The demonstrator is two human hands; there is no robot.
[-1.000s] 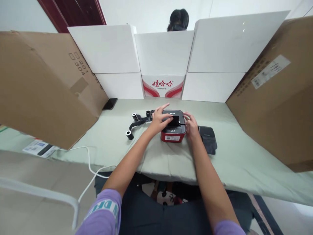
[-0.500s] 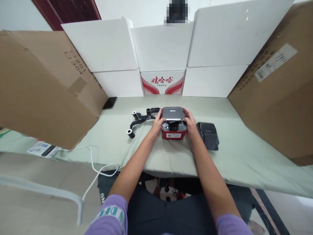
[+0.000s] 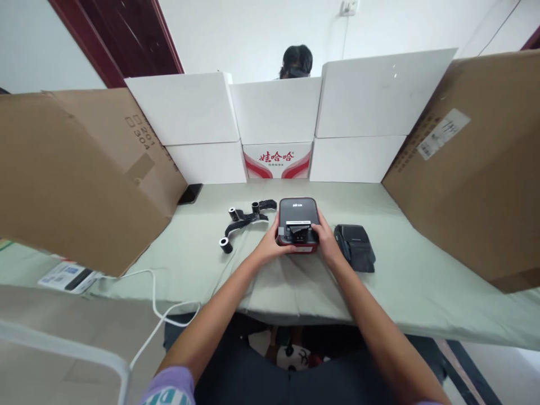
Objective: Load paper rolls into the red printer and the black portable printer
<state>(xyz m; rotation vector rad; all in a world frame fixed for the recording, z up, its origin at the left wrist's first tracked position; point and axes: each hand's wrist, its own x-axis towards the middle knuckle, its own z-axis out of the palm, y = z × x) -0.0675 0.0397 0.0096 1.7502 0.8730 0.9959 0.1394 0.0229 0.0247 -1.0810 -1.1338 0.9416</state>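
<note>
A small printer (image 3: 297, 210) with a black lid and a red base stands on the cloth-covered table in front of me. Its front slot shows a pale strip and something black below. My left hand (image 3: 272, 243) grips its left side, the thumb lying across the front edge. On the right side my right hand (image 3: 325, 232) holds it, with the thumb on top beside the slot. To the left lie several small rolls with loose black strips (image 3: 242, 220). A dark, boxy item (image 3: 356, 246) of unclear kind sits right of my right hand.
White boxes (image 3: 181, 109) form a wall at the back, with cardboard boxes at left (image 3: 84, 169) and right (image 3: 476, 185). A phone (image 3: 190, 193) lies by the left box. A white cable (image 3: 154, 292) hangs over the front edge. Behind the boxes a person's head (image 3: 296, 62) shows.
My view has tipped upward. The left hand has slid toward the printer's front, its thumb now across the front edge. The right thumb has moved in beside the slot.
</note>
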